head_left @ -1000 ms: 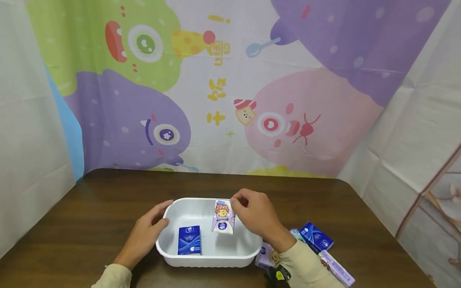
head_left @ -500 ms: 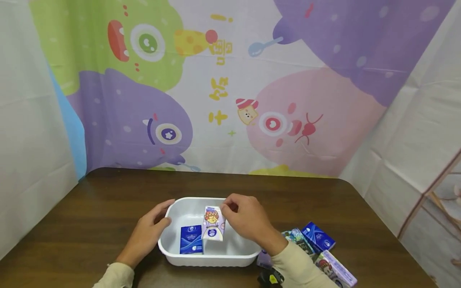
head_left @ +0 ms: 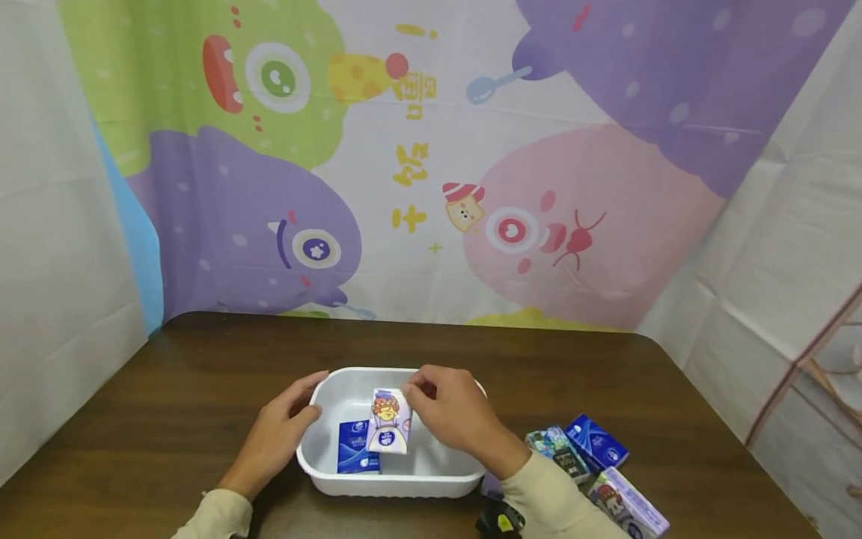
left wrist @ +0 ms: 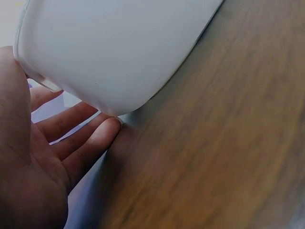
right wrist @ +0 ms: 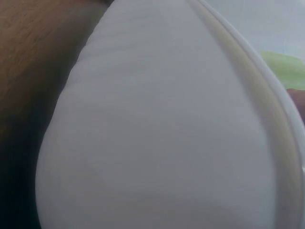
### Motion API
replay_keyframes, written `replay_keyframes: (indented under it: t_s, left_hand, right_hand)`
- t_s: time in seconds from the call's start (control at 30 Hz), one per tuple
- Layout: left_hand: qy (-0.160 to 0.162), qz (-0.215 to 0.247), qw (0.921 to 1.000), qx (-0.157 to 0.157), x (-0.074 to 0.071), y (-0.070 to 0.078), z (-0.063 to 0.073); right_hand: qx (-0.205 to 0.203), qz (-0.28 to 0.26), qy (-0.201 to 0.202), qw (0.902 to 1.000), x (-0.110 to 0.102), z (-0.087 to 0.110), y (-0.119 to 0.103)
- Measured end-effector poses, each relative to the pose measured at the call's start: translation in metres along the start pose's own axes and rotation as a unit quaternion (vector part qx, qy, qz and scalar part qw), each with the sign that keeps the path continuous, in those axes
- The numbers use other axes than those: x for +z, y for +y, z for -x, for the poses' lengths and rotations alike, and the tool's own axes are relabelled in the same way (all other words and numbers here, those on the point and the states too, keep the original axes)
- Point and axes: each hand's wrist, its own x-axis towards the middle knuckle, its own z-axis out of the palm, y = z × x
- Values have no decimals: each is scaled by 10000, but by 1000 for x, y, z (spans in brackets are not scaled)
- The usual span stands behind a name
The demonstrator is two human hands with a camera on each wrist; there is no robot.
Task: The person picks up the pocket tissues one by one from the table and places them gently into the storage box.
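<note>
A white plastic tub (head_left: 397, 488) stands on the table in front of me. My left hand (head_left: 276, 430) holds its left end; in the left wrist view the thumb lies over the rim while the spread fingers (left wrist: 93, 140) touch the outer wall. My right hand (head_left: 458, 412) pinches a lilac cartoon-printed tissue pack (head_left: 388, 427) by its upper right corner, holding it over the tub. Below it a dark blue tissue pack (head_left: 353, 457) lies in the tub's left part, partly covered in this view. The tub's outer wall (right wrist: 157, 119) fills the right wrist view.
Right of the tub lie another blue pack (head_left: 598, 442), a green-blue patterned pack (head_left: 554, 447) and a lilac pack (head_left: 629, 500). Another lilac pack (head_left: 491, 488) is mostly hidden by the right sleeve. A black object (head_left: 500, 519) with a yellow mark is below the right wrist.
My right hand has carried the lilac tissue pack left and slightly down, so it now overlaps the blue pack in the tub. My left hand keeps its place on the tub.
</note>
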Motion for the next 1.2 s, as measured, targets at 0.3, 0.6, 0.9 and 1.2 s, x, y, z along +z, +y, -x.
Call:
replay_keyframes:
  t_s: [0.3, 0.6, 0.9, 1.2]
  left_hand:
    - [-17, -29, 10000, 14, -1, 1, -1]
    - [-80, -20, 10000, -30, -1, -1, -1]
    - [-61, 51, 10000, 32, 0, 0, -1]
    - [-24, -48, 10000, 74, 0, 1, -1]
  right_hand:
    - [-276, -47, -1, 9996, 7, -2, 1]
    - [-367, -243, -295, 9986, 14, -2, -2]
    - [-376, -279, -388, 9981, 15, -1, -3]
    - [-342, -394, -573, 9970, 16, -1, -4]
